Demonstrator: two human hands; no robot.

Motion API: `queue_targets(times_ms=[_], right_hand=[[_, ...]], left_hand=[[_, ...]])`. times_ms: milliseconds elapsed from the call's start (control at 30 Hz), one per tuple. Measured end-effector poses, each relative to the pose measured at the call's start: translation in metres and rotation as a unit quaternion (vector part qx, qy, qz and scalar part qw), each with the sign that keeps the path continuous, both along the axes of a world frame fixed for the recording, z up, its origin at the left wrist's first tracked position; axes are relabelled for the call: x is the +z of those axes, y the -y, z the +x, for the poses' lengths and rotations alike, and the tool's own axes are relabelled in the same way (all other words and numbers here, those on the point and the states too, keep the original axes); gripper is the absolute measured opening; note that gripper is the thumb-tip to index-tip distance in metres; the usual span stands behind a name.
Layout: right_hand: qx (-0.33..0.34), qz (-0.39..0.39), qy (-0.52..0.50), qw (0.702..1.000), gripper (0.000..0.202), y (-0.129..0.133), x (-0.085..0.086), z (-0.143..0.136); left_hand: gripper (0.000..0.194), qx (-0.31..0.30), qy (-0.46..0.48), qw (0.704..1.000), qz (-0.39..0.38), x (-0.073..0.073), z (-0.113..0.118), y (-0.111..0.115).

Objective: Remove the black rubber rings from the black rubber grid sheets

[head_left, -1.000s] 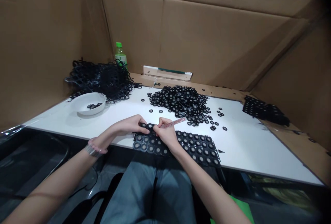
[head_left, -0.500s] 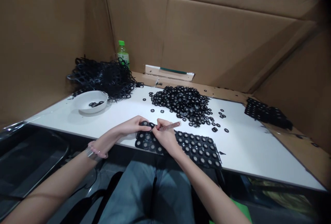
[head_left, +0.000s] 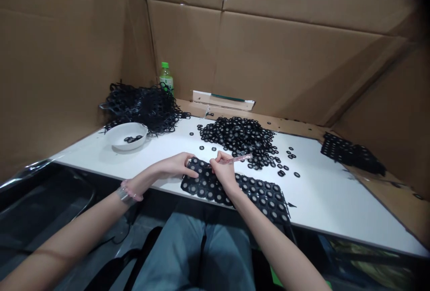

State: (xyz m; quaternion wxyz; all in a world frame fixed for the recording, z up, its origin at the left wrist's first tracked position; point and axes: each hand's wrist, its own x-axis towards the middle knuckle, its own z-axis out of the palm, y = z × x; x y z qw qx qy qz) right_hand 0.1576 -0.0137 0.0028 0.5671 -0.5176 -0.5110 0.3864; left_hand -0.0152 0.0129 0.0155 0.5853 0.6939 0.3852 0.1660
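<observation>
A black sheet of round pieces with pale grey centres [head_left: 265,192] lies along the near edge of the white table. My left hand [head_left: 176,165] grips its left end, thumb on top and fingers at the far edge. In my right hand [head_left: 224,172] is a slim, pinkish, pen-like tool [head_left: 240,159], held like a pencil. Its dark tip points left at the sheet's far rows, close to my left thumb. Whether the tip touches a piece I cannot tell. My right hand and forearm hide part of the sheet's middle.
Beyond the sheet is a heap of loose black round pieces [head_left: 240,136], some scattered around it. A white bowl [head_left: 117,141] with several pieces stands left, before tangled black scrap [head_left: 144,105] and a green-capped bottle [head_left: 166,78]. More black sheets [head_left: 352,154] lie right. Cardboard walls [head_left: 285,71] surround the table.
My right hand with the tool has moved right, away from my left fingertips. My left thumb and fingers have spread on the sheet's end. The whole view has shifted slightly.
</observation>
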Motion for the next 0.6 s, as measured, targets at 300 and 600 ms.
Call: queue_targets(times_ms=[300, 600], right_hand=[[0.05, -0.028, 0.005, 0.998, 0.021, 0.02, 0.001, -0.01], [0.071, -0.016, 0.067, 0.995, 0.02, 0.02, -0.003, -0.01]], left_hand=[[0.043, 0.031, -0.093, 0.976, 0.196, 0.003, 0.002, 0.013], [0.036, 0.035, -0.01, 0.994, 0.105, -0.003, 0.003, 0.016]])
